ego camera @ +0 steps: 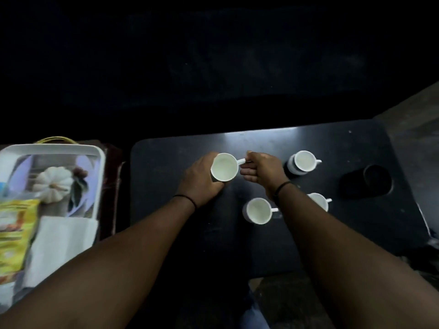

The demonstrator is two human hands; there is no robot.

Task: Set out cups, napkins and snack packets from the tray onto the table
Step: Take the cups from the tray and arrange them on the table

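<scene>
A white cup (pixel 224 167) stands near the middle of the black table (pixel 261 143). My left hand (pixel 202 181) wraps its left side and my right hand (pixel 261 169) pinches its handle. Three more white cups rest on the table: one far right (pixel 304 162), one near the front (pixel 259 210), and one (pixel 319 201) partly hidden behind my right forearm. The white tray (pixel 99 162) sits at the left, holding white napkins (pixel 59 243) and yellow snack packets (pixel 14 233).
A dark cup-like object (pixel 377 179) stands at the table's right side. The tray has a pumpkin picture (pixel 53 182) on its floor. The background is dark. My knees and the floor show below the table's front edge.
</scene>
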